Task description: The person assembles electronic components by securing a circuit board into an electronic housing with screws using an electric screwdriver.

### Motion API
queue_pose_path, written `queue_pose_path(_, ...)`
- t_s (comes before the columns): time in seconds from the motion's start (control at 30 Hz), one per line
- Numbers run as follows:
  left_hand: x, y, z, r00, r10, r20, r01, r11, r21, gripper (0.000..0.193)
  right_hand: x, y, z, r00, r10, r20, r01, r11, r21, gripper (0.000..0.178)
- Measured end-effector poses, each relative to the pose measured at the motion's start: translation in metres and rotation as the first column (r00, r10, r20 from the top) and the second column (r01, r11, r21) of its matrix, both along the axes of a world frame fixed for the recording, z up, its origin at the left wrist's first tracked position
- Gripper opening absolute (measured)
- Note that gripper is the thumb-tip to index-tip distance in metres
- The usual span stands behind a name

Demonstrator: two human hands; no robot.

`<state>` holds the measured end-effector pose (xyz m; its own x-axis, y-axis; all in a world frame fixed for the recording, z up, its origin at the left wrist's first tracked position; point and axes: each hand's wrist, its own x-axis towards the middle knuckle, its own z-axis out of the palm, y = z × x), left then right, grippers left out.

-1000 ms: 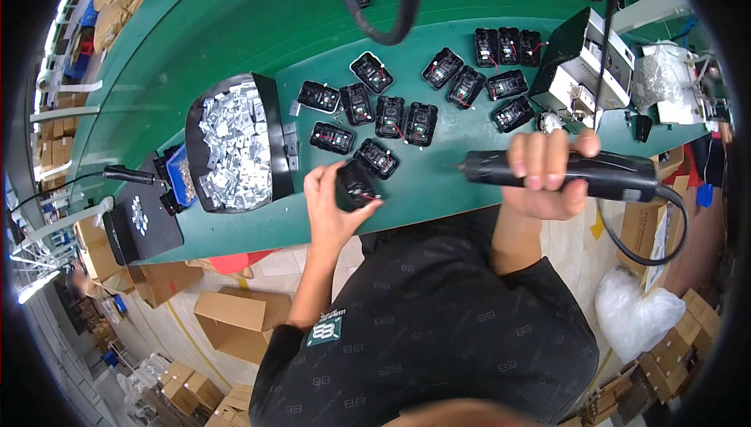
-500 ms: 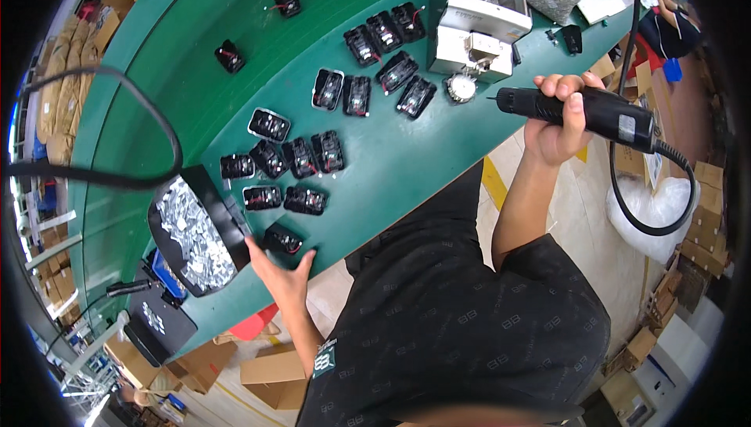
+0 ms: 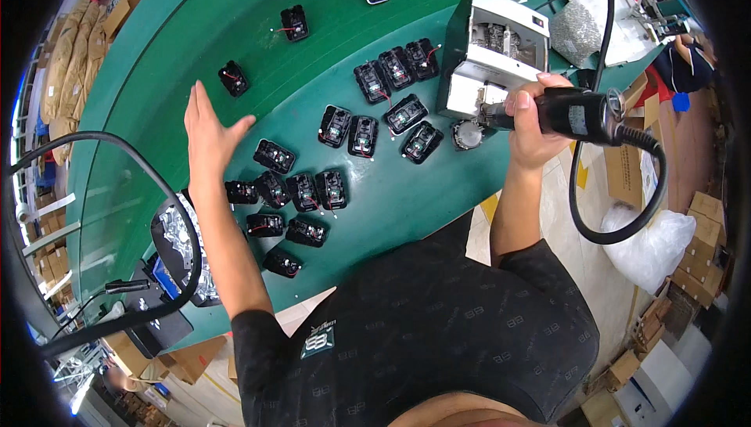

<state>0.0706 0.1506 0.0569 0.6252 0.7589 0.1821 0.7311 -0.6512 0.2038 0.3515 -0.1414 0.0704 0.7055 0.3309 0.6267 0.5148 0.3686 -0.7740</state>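
My left hand (image 3: 210, 133) is stretched out at the far left with its fingers spread and nothing in it. Just beyond its fingertips, a black plastic housing (image 3: 233, 79) lies on the green belt (image 3: 258, 4), apart from the hand. My right hand (image 3: 536, 126) grips a black electric screwdriver (image 3: 575, 114) with a cord at its rear. The screwdriver's front end is at the lower front of a grey box-shaped machine (image 3: 497, 55), above a round metal part (image 3: 468, 135); the tip itself is hard to make out.
Several black housings (image 3: 362, 136) with red wires lie on the green table (image 3: 407, 200). A black bin (image 3: 168, 227) of small silvery parts stands at left, partly behind my forearm. Cables loop at left and right. A bubble-wrap bag (image 3: 575, 36) lies past the machine.
My left hand has moved from beside the parts bin, forward to the belt. My right hand has brought the screwdriver left to the machine. More housings show on the belt.
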Motion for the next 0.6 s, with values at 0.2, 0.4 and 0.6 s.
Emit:
queue_pose_path(0.2,0.006,0.064,-0.036,0.998,0.057,0.018,-0.051,0.969,-0.244,0.108,0.013,-0.004,-0.007,0.885,0.464,0.035,-0.464,0.886,-0.001,0.039)
queue_pose_path(0.4,0.023,0.065,-0.061,0.996,0.007,0.087,0.016,0.965,-0.262,0.11,0.016,-0.007,-0.008,0.86,0.491,0.137,-0.495,0.869,-0.01,0.041)
queue_pose_path(0.6,0.021,0.069,-0.069,0.982,0.041,0.185,-0.012,0.987,-0.159,0.087,0.023,-0.013,-0.006,0.89,0.455,-0.026,-0.453,0.889,0.062,0.044)
